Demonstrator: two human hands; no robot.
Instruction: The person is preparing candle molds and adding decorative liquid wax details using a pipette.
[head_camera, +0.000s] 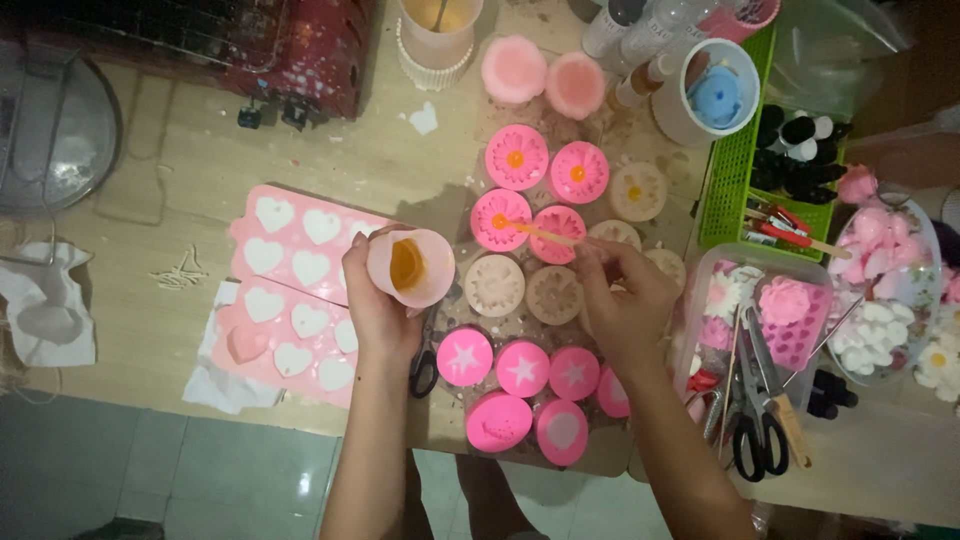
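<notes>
My left hand (372, 300) grips a small translucent pink cup (412, 266) tilted on its side, with orange liquid inside. My right hand (625, 298) pinches a thin wooden stick (545, 233) whose orange-tipped end touches the centre of a pink flower mould (500, 219). Around it lie more round flower moulds, two with orange centres (517, 157) (579, 172), and beige ones (495, 285). Pink round moulds with white stars (465, 357) sit closer to me.
Two pink heart mould trays (290, 290) lie left. Black scissors (425, 365) lie under my left wrist. A clear box (765, 330) with scissors and flowers, a green basket (740, 170) and a bowl of flowers (890, 290) stand right. A measuring cup (436, 40) stands at the back.
</notes>
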